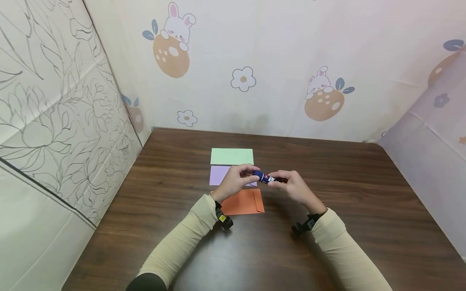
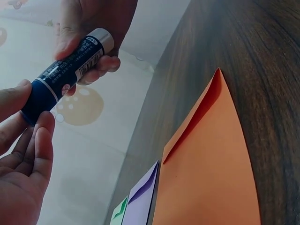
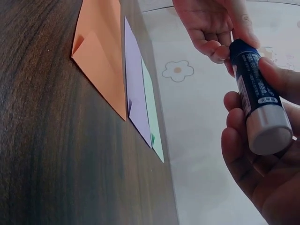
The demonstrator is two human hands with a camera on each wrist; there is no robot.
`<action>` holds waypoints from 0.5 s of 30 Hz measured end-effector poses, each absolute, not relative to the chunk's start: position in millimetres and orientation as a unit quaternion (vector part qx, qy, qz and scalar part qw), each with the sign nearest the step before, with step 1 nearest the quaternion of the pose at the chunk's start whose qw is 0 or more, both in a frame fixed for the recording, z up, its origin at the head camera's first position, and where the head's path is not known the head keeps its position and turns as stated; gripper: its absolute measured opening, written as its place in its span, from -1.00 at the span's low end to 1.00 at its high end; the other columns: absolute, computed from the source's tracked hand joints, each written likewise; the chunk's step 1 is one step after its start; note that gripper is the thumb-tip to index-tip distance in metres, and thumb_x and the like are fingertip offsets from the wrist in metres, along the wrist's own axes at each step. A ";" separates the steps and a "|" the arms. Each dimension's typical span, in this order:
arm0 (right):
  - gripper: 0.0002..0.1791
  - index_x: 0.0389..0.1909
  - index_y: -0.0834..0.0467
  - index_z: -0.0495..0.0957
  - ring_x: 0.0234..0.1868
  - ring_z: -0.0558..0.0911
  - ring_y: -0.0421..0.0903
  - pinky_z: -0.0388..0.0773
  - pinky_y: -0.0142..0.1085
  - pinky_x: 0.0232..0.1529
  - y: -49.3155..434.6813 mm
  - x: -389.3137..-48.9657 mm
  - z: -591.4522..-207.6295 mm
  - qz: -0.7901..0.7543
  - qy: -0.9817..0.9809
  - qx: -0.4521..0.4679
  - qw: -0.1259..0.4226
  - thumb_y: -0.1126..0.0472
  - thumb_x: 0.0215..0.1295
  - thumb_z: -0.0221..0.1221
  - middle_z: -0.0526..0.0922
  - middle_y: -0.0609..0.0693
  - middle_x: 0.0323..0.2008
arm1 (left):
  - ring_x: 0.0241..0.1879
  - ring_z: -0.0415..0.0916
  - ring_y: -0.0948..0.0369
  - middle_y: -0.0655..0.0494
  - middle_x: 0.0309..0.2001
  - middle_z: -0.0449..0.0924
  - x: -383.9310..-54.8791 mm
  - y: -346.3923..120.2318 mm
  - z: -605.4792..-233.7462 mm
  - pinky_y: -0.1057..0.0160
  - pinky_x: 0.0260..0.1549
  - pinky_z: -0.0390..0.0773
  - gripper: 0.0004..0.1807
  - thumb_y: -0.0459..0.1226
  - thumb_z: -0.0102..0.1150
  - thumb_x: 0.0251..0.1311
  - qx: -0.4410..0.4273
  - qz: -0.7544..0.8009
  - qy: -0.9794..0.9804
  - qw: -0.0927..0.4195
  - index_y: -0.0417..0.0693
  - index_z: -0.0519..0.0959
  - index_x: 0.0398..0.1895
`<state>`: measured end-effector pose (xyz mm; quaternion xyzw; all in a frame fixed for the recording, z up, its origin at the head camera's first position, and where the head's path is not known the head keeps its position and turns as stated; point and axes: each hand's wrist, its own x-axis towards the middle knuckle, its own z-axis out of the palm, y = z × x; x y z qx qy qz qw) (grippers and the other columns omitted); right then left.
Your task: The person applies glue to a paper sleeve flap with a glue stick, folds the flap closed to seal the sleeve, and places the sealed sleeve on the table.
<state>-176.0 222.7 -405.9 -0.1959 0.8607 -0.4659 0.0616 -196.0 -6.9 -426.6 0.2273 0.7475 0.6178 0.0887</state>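
Observation:
Both hands hold a dark blue glue stick (image 1: 264, 176) with a white base, raised above the envelopes. My left hand (image 1: 236, 180) pinches its cap end between thumb and fingers. The right hand (image 1: 294, 186) grips the printed body near the base, as the right wrist view shows. The cap sits on the tube. Below lie an orange envelope (image 2: 206, 168) nearest me, a lilac envelope (image 1: 218, 174) behind it, partly covered by the left hand, and a pale green envelope (image 1: 231, 156) farthest away. The flap of the orange envelope stands slightly raised at its right end.
The dark wooden table (image 1: 164, 169) carries the envelopes in a column near its middle. A cloth with rabbit prints (image 1: 255, 48) hangs along the back edge. A flower-patterned panel (image 1: 58, 101) stands at the left, and another printed cloth (image 1: 433, 133) at the right.

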 end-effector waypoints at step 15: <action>-0.75 -0.09 0.27 0.66 -0.49 0.43 -0.15 0.41 -0.37 -0.52 223.4 -177.7 -412.1 -0.473 0.853 -0.202 0.091 0.22 0.29 0.25 0.56 0.10 -0.43 | -0.28 0.52 0.27 -0.15 -0.04 0.60 -196.6 -8.6 -431.6 0.42 -0.24 0.58 -0.69 -0.33 0.26 0.24 0.244 0.606 0.751 0.097 -0.21 0.61 0.03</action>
